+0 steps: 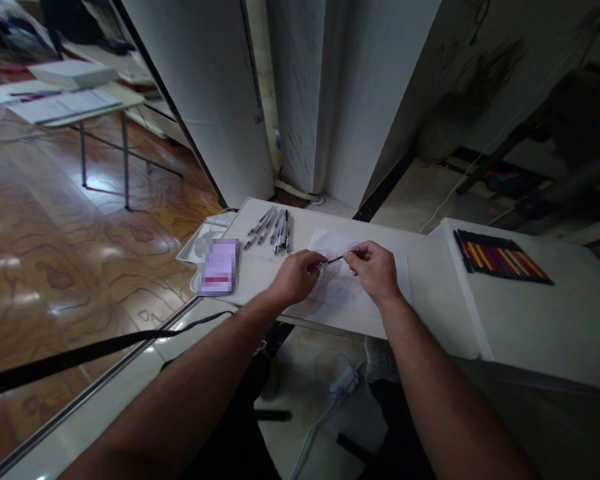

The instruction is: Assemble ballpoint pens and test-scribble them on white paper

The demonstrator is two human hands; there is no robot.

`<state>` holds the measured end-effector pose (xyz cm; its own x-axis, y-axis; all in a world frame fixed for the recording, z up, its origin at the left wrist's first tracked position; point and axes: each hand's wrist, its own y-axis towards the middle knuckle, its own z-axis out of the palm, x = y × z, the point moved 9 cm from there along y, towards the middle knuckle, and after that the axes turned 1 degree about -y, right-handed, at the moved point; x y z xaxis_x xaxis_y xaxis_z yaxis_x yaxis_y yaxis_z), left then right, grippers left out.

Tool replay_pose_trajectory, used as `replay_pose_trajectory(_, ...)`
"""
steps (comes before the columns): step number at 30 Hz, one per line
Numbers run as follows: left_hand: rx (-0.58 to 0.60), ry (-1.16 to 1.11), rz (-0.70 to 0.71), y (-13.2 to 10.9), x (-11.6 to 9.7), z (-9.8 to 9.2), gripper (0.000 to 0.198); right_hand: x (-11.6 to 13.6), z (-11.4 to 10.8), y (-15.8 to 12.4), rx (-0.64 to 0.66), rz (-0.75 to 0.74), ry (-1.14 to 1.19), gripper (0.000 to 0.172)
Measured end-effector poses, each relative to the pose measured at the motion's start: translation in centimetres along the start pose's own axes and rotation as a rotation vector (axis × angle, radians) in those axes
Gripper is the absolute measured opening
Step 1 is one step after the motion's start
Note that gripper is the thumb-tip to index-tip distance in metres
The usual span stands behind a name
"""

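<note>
My left hand (296, 275) and my right hand (374, 268) are closed in a pinch over white paper (403, 280) on the table. Between them runs a thin dark pen (336, 258), with one end in each hand's fingers. Whether it is a whole pen or only part of one is too small to tell. Scribbled lines cover much of the sheet below. Beyond my left hand lies a loose pile of clear pens (279, 230) with dark parts.
A phone-like purple rectangle (220, 267), blurred, lies at the table's left end. On the adjoining surface to the right rests a black case of coloured sticks (503, 257). A wall and pillar (300, 100) rise behind the table. A small table (130, 100) with papers stands far left.
</note>
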<state>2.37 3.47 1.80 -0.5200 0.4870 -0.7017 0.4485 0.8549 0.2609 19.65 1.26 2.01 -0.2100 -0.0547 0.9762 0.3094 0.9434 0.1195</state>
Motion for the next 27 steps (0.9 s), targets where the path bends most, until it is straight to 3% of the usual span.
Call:
replay_pose_trajectory(9, -0.033, -0.004, -0.072, 0.0, 0.8, -0.4, 0.024, -0.6, 0.7, 0.1, 0.030, 0.065, 0.093, 0.031)
replay_pose_trajectory(13, -0.087, 0.001, -0.185, 0.0, 2.1, -1.1, 0.018, -1.2, 1.0, 0.1, 0.056, 0.007, -0.227, 0.024)
replay_pose_trajectory(18, -0.074, 0.072, -0.311, -0.2, 3.2, -1.5, 0.011, -1.8, 3.4, -0.4, 0.211, -0.091, -0.747, 0.022)
replay_pose_trajectory(27, 0.005, 0.042, -0.418, -0.3, 4.3, -0.9, 0.015, -2.1, 5.4, -0.5, 0.281, -0.099, -0.924, 0.021)
